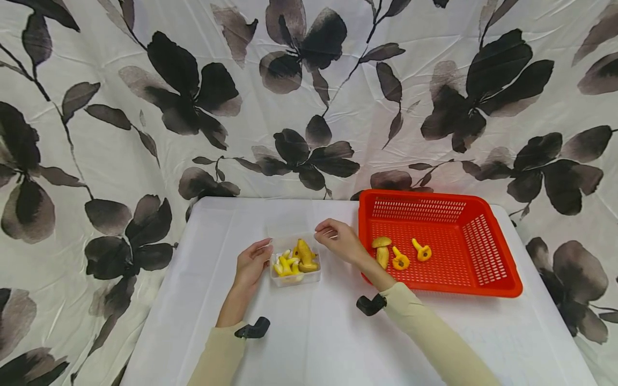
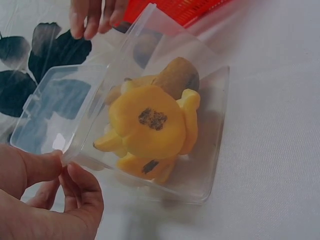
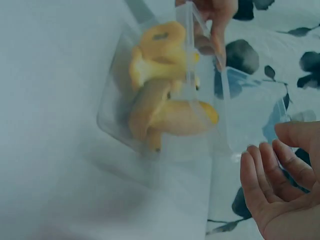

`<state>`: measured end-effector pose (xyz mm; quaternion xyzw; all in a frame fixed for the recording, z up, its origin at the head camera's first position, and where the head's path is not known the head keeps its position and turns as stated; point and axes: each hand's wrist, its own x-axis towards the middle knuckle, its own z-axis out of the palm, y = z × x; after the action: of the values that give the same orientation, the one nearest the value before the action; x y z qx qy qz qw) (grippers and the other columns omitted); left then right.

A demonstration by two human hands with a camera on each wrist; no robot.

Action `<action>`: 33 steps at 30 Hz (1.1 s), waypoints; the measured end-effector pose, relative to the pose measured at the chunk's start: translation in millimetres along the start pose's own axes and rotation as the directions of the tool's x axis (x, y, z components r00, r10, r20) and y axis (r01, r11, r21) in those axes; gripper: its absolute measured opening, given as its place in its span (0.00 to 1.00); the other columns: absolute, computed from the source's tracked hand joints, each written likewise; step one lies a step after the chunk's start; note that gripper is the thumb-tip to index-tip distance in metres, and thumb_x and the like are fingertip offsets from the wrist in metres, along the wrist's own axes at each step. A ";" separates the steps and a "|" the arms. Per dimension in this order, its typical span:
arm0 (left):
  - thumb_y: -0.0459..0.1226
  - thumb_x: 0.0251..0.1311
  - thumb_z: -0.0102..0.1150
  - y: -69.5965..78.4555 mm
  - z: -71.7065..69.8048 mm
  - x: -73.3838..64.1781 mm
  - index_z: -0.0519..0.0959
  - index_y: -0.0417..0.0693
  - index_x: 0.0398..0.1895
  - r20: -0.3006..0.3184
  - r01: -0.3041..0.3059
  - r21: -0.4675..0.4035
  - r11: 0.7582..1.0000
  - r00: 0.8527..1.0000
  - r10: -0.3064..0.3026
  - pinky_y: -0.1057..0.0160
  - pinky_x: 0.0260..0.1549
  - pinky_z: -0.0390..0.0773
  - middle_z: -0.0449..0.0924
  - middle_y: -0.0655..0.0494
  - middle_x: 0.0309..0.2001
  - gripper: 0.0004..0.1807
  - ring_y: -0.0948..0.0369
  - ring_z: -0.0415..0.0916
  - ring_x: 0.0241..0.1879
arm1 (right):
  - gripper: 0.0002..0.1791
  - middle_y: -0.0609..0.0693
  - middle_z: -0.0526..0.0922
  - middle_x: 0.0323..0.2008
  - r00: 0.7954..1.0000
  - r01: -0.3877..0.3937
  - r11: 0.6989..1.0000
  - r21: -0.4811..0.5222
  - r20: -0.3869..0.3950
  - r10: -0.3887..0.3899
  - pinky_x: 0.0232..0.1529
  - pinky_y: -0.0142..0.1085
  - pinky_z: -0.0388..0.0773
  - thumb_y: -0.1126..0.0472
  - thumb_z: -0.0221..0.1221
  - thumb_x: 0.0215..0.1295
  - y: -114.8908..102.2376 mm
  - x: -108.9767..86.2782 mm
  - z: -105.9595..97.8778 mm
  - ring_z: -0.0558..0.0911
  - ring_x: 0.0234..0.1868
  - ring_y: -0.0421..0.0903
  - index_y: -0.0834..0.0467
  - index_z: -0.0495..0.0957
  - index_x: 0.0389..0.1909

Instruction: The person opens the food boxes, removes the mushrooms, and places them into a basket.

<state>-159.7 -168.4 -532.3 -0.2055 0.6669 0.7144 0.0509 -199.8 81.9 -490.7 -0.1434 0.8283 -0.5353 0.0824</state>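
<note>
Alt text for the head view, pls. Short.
A person's left hand pinches the edge of an open clear box of yellowish mushrooms on a white table; the right hand, holding nothing, hovers near the box's right side. To the right, a red basket contains three more; floral fabric hangs behind.

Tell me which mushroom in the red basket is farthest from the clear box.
The rightmost mushroom in the head view, small and yellow. The other small yellow one and the bigger tan-capped one lie left of it, nearer the box.

Open clear box of mushrooms
</note>
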 end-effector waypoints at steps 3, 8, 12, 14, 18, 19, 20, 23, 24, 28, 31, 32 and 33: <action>0.33 0.72 0.61 0.3 0.0 -0.8 0.76 0.36 0.67 0.001 -0.001 -0.007 1.000 1.000 0.001 0.70 0.34 0.76 0.78 0.54 0.44 0.22 0.63 0.72 0.35 | 0.12 0.55 0.86 0.44 0.999 0.016 1.000 0.004 0.049 -0.016 0.51 0.40 0.83 0.64 0.63 0.71 -2.6 0.6 9.8 0.83 0.46 0.51 0.66 0.81 0.50; 0.33 0.72 0.61 0.5 -0.1 -0.8 0.77 0.37 0.66 0.000 -0.004 -0.012 1.000 1.000 0.004 0.71 0.34 0.75 0.78 0.56 0.42 0.21 0.64 0.72 0.35 | 0.11 0.55 0.85 0.45 0.992 0.045 0.999 0.010 0.121 -0.046 0.54 0.40 0.82 0.67 0.62 0.71 -5.8 3.3 27.6 0.82 0.47 0.51 0.66 0.80 0.52; 0.32 0.71 0.61 -1.3 -0.1 0.7 0.77 0.37 0.65 -0.007 -0.005 -0.014 1.000 1.000 0.005 0.72 0.32 0.75 0.79 0.56 0.42 0.20 0.63 0.72 0.35 | 0.11 0.55 0.85 0.45 0.985 0.077 0.997 -0.001 0.153 -0.076 0.54 0.38 0.81 0.68 0.62 0.71 -6.8 4.8 41.1 0.82 0.46 0.50 0.66 0.80 0.51; 0.32 0.71 0.61 -2.5 0.1 1.6 0.78 0.37 0.64 -0.013 -0.009 -0.012 1.000 1.000 0.008 0.72 0.32 0.75 0.79 0.55 0.42 0.20 0.63 0.73 0.35 | 0.11 0.56 0.85 0.44 0.982 0.097 0.995 -0.006 0.164 -0.095 0.53 0.37 0.81 0.69 0.63 0.70 -6.7 5.6 47.2 0.83 0.45 0.49 0.66 0.80 0.51; 0.32 0.71 0.61 -3.8 0.5 2.5 0.78 0.36 0.64 -0.020 -0.017 -0.015 1.000 1.000 0.017 0.72 0.31 0.75 0.79 0.56 0.40 0.20 0.62 0.73 0.34 | 0.11 0.57 0.85 0.44 0.974 0.142 0.989 -0.029 0.182 -0.135 0.50 0.35 0.81 0.70 0.64 0.68 -4.0 7.5 58.5 0.82 0.43 0.49 0.67 0.81 0.50; 0.32 0.71 0.61 -4.0 0.8 2.9 0.78 0.36 0.63 -0.018 -0.019 -0.015 1.000 1.000 0.019 0.72 0.31 0.75 0.79 0.57 0.39 0.19 0.62 0.73 0.34 | 0.11 0.57 0.85 0.44 0.972 0.154 0.987 -0.039 0.188 -0.144 0.50 0.35 0.81 0.71 0.64 0.68 -2.9 8.0 60.9 0.82 0.43 0.49 0.68 0.81 0.50; 0.31 0.71 0.61 -4.0 1.1 3.0 0.78 0.35 0.63 -0.015 -0.020 -0.017 1.000 1.000 0.020 0.72 0.31 0.75 0.79 0.57 0.39 0.20 0.63 0.73 0.34 | 0.11 0.57 0.85 0.44 0.969 0.162 0.985 -0.052 0.195 -0.149 0.50 0.34 0.81 0.70 0.64 0.68 -1.8 8.4 63.1 0.82 0.43 0.49 0.68 0.81 0.50; 0.31 0.71 0.60 -3.7 1.3 3.0 0.78 0.35 0.64 -0.007 -0.022 -0.019 1.000 1.000 0.022 0.72 0.31 0.75 0.78 0.58 0.38 0.19 0.63 0.72 0.33 | 0.12 0.59 0.85 0.45 0.962 0.190 0.977 -0.093 0.216 -0.166 0.49 0.35 0.81 0.71 0.63 0.68 0.1 9.9 68.7 0.82 0.43 0.50 0.70 0.81 0.50; 0.31 0.71 0.60 -3.5 1.3 2.8 0.78 0.35 0.64 -0.005 -0.022 -0.018 1.000 1.000 0.022 0.73 0.31 0.75 0.78 0.58 0.38 0.20 0.63 0.72 0.33 | 0.12 0.59 0.85 0.45 0.960 0.199 0.975 -0.104 0.222 -0.172 0.49 0.36 0.81 0.71 0.63 0.68 0.3 10.2 70.2 0.82 0.44 0.51 0.71 0.81 0.51; 0.32 0.72 0.60 -2.9 0.9 2.0 0.78 0.36 0.64 -0.001 -0.023 -0.012 1.000 1.000 0.023 0.72 0.32 0.74 0.78 0.55 0.40 0.20 0.63 0.72 0.34 | 0.13 0.61 0.85 0.44 0.949 0.243 0.954 -0.177 0.247 -0.196 0.47 0.36 0.80 0.72 0.62 0.66 -0.9 11.0 75.2 0.82 0.43 0.53 0.72 0.82 0.50; 0.32 0.72 0.60 -2.6 1.0 1.6 0.78 0.36 0.64 -0.003 -0.025 -0.002 1.000 1.000 0.025 0.72 0.32 0.75 0.79 0.52 0.42 0.20 0.63 0.74 0.36 | 0.12 0.60 0.86 0.41 0.938 0.278 0.930 -0.241 0.276 -0.209 0.46 0.37 0.79 0.73 0.63 0.65 -2.4 10.7 77.8 0.81 0.42 0.53 0.71 0.83 0.48; 0.32 0.72 0.60 -2.4 1.0 1.4 0.78 0.36 0.64 -0.004 -0.026 0.000 1.000 1.000 0.026 0.72 0.32 0.75 0.79 0.52 0.43 0.20 0.63 0.74 0.36 | 0.11 0.60 0.86 0.41 0.935 0.289 0.922 -0.258 0.285 -0.213 0.46 0.38 0.78 0.73 0.64 0.65 -3.0 10.5 78.5 0.80 0.42 0.53 0.70 0.84 0.47; 0.32 0.72 0.60 -2.5 1.0 1.4 0.78 0.36 0.64 -0.005 -0.026 0.001 1.000 1.000 0.026 0.72 0.32 0.75 0.79 0.51 0.43 0.20 0.63 0.74 0.36 | 0.11 0.60 0.86 0.40 0.933 0.293 0.917 -0.272 0.291 -0.212 0.46 0.38 0.78 0.73 0.64 0.65 -3.7 10.3 79.1 0.80 0.42 0.53 0.69 0.84 0.47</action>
<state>-160.3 -167.5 -535.0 -0.1984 0.6701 0.7142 0.0400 -186.0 8.9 -519.9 -0.3291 0.8586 -0.3814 0.0946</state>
